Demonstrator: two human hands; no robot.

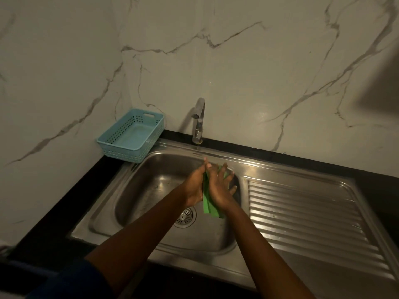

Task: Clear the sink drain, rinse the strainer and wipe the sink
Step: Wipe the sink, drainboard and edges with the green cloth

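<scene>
strainer (186,216): seated in the sink (133,190) drain, just below my left hand (194,187).
left hand: fingers straight, palm flat against the green cloth (208,209).
green cloth: upright between my palms, tail hanging down.
right hand (219,190): fingers splayed, pressing back.

1. Hands: two, the left hand (195,186) and the right hand (220,190), with two bare forearms.
2. Green cloth (208,207): one, a single piece.
3. Sink (138,190): one steel basin.
4. Drainboard (302,208): one, ribbed, on the basin's right.
5. Strainer (185,216): one, in the one drain hole.
6. Tap (198,121): one, with one spout.
7. Blue basket (112,145): one, perforated; one handle slot seen at its far end.
8. Desk (64,203): one, black.
9. Marbled wall (237,61): two faces, one corner.
</scene>
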